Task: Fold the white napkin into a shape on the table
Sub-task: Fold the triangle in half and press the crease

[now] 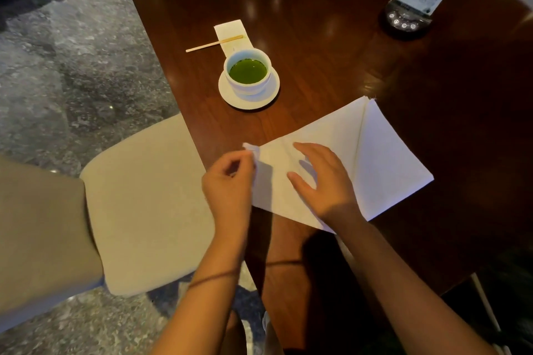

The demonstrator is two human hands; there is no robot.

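The white napkin [383,158] lies on the dark wooden table [317,37], folded with a crease running from its far tip toward me. My left hand [229,181] pinches the napkin's left corner at the table's left edge, lifting it slightly. Flat on the napkin's left half rests my right hand [320,179], fingers spread and holding nothing.
A white cup of green tea [248,72] on a saucer stands beyond the napkin. Behind it a small paper napkin [230,30] carries a wooden stirrer [213,44]. A menu stand [409,11] is at the far right. A beige chair [144,204] sits left of the table.
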